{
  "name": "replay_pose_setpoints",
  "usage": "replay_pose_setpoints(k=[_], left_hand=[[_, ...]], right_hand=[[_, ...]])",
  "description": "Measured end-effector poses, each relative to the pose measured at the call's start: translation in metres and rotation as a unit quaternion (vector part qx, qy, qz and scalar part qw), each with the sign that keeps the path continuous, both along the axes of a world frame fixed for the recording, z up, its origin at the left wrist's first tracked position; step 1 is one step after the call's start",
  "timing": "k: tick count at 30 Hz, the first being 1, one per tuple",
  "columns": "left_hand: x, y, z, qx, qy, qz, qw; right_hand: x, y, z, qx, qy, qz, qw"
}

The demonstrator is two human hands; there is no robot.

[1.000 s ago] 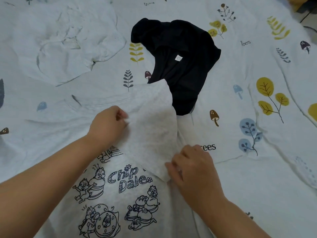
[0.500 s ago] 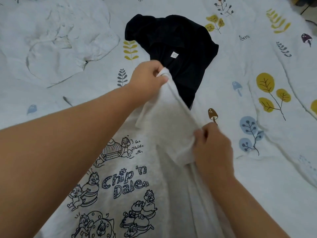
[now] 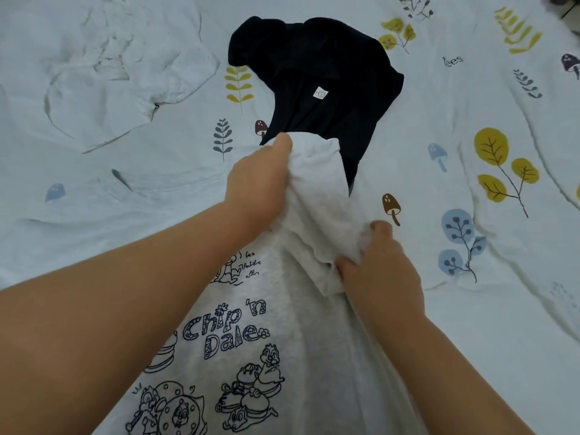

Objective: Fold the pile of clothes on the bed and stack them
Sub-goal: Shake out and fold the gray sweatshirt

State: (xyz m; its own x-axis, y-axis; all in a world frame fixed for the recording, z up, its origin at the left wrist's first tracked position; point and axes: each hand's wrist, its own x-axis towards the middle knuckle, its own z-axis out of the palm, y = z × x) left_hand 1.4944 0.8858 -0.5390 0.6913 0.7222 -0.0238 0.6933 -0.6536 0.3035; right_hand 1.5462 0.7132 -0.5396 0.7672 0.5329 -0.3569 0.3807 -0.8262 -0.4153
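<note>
A light grey t-shirt [image 3: 282, 356] with a cartoon chipmunk print lies in front of me on the bed. Its sleeve is bunched up at the far end. My left hand [image 3: 260, 183] grips the far part of that sleeve, fingers hidden under the cloth. My right hand [image 3: 379, 265] pinches the sleeve's near edge on the right. Just beyond the sleeve lies a crumpled black garment [image 3: 320, 76] with a small white label. A white garment [image 3: 103, 67] lies spread out at the far left.
The bedsheet [image 3: 470, 309] is white with printed leaves, mushrooms and small words, and has creases on the right side.
My left hand lifted the sleeve away from me toward the black garment, then lowered slightly. My right hand moved outward along the sleeve's edge. The sleeve is now bunched between both hands.
</note>
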Motion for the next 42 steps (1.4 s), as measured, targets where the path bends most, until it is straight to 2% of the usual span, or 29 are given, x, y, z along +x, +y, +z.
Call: replay_pose_setpoints(k=[2, 4, 5, 8, 9, 11, 13, 15, 17, 20, 24, 28, 32, 35, 38, 42], left_hand=[[-0.007, -0.008, -0.005, 0.100, -0.034, -0.037, 0.994], [-0.021, -0.018, -0.013, 0.145, -0.080, -0.121, 0.979], [-0.029, -0.023, -0.018, 0.143, -0.047, -0.166, 0.975], [-0.056, -0.028, -0.034, 0.060, 0.166, -0.232, 0.957], [-0.062, -0.027, -0.039, 0.032, 0.197, -0.221, 0.955], [-0.070, -0.026, -0.037, 0.005, 0.198, -0.193, 0.961], [-0.078, -0.027, -0.028, 0.001, 0.143, -0.157, 0.977], [-0.093, -0.026, -0.015, 0.000, 0.060, -0.111, 0.992], [-0.115, -0.024, 0.000, -0.007, -0.007, -0.063, 0.998], [-0.156, -0.012, 0.020, -0.030, -0.042, 0.040, 0.998], [-0.220, 0.012, 0.033, -0.039, -0.028, 0.184, 0.982], [-0.283, 0.031, 0.032, -0.019, 0.051, 0.267, 0.962], [-0.327, 0.049, 0.026, 0.003, 0.155, 0.302, 0.941], [-0.335, 0.063, 0.027, -0.028, 0.194, 0.329, 0.924], [-0.334, 0.066, 0.030, -0.009, 0.130, 0.288, 0.949], [-0.325, 0.052, 0.040, 0.046, 0.004, 0.263, 0.964]], right_hand=[[-0.012, 0.002, -0.002, 0.024, -0.107, 0.030, 0.994], [-0.023, 0.003, -0.007, 0.069, -0.178, 0.097, 0.977], [-0.027, 0.003, -0.009, 0.050, -0.193, 0.152, 0.968], [-0.024, -0.001, -0.022, -0.105, -0.134, 0.286, 0.943], [-0.021, -0.001, -0.025, -0.136, -0.119, 0.292, 0.939], [-0.022, 0.002, -0.020, -0.148, -0.113, 0.275, 0.943], [-0.030, 0.009, -0.007, -0.125, -0.143, 0.261, 0.946], [-0.041, 0.017, 0.006, -0.060, -0.162, 0.263, 0.949], [-0.055, 0.029, 0.017, 0.001, -0.148, 0.295, 0.944], [-0.080, 0.050, 0.029, 0.032, -0.110, 0.365, 0.924], [-0.120, 0.076, 0.036, 0.022, -0.077, 0.432, 0.898], [-0.158, 0.098, 0.038, 0.012, -0.059, 0.476, 0.878], [-0.189, 0.120, 0.037, -0.015, -0.051, 0.506, 0.861], [-0.202, 0.132, 0.035, -0.030, -0.047, 0.513, 0.856], [-0.207, 0.137, 0.033, -0.026, -0.041, 0.505, 0.862], [-0.203, 0.139, 0.039, -0.010, -0.011, 0.444, 0.896]])
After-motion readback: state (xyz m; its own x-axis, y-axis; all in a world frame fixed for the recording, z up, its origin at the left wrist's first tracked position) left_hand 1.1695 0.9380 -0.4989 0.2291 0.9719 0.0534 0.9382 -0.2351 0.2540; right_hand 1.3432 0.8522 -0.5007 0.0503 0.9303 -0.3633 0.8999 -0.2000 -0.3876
